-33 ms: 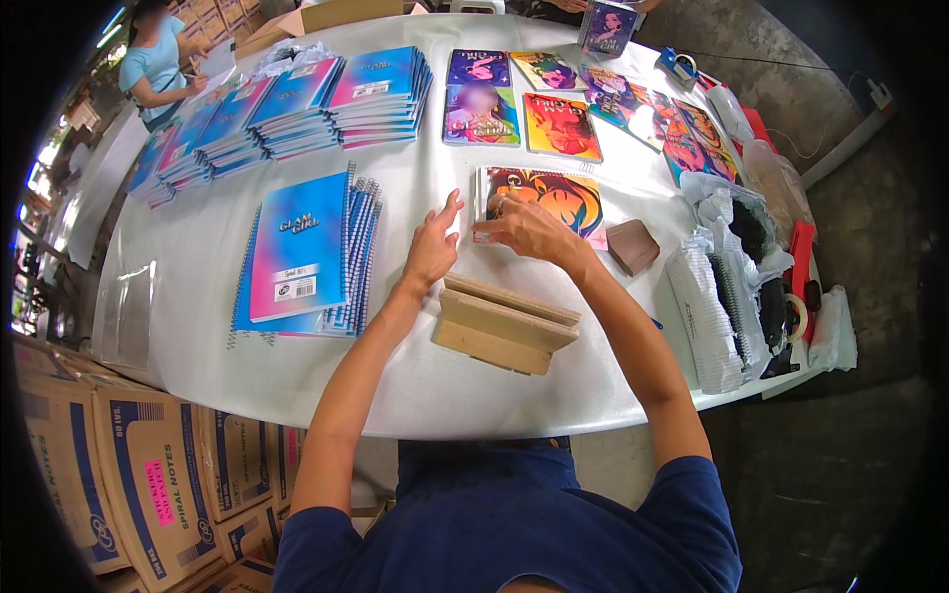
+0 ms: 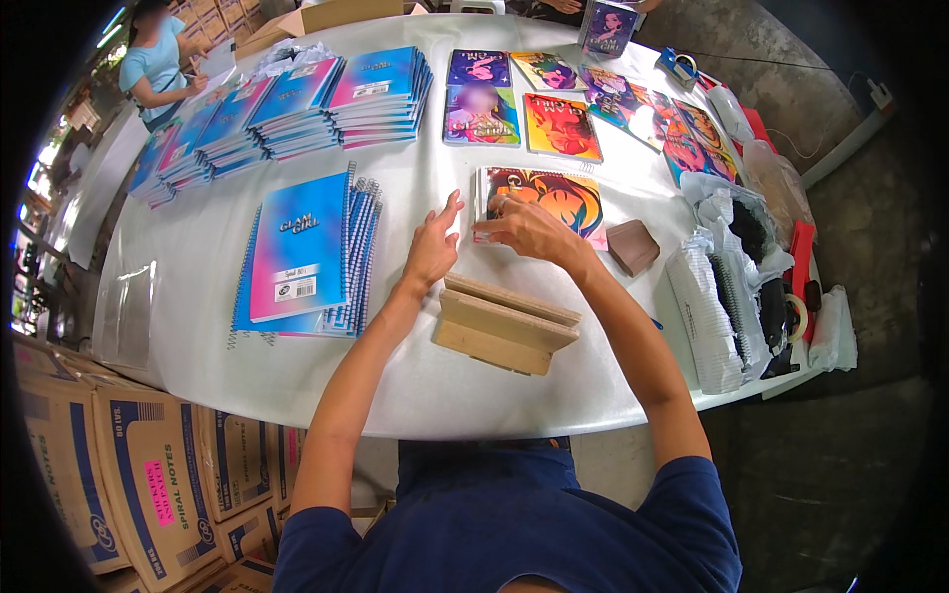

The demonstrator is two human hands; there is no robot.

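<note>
A notebook with an orange and dark illustrated cover (image 2: pixel 575 201) lies in front of me, its spiral along the far edge. My right hand (image 2: pixel 534 229) reaches over its lower left part, with curled fingers gripping the left edge; the fingertips are partly hidden. Just left of that notebook, my left hand (image 2: pixel 432 247) hovers with its fingers apart and nothing in them. Between my forearms stands a brown board jig (image 2: pixel 504 331) with an upright ridge. A small brown flat piece (image 2: pixel 633 246) lies right of the notebook.
Blue-pink spiral notebooks (image 2: pixel 297 247) are piled at left, with taller stacks (image 2: pixel 376 89) behind. Several illustrated notebooks (image 2: pixel 561 127) lie farther back. Wrapped spiral coils (image 2: pixel 704 311) and a tape roll (image 2: pixel 797 318) occupy the right. Cartons (image 2: pixel 148 474) stand below left; a person (image 2: pixel 153 69) works far left.
</note>
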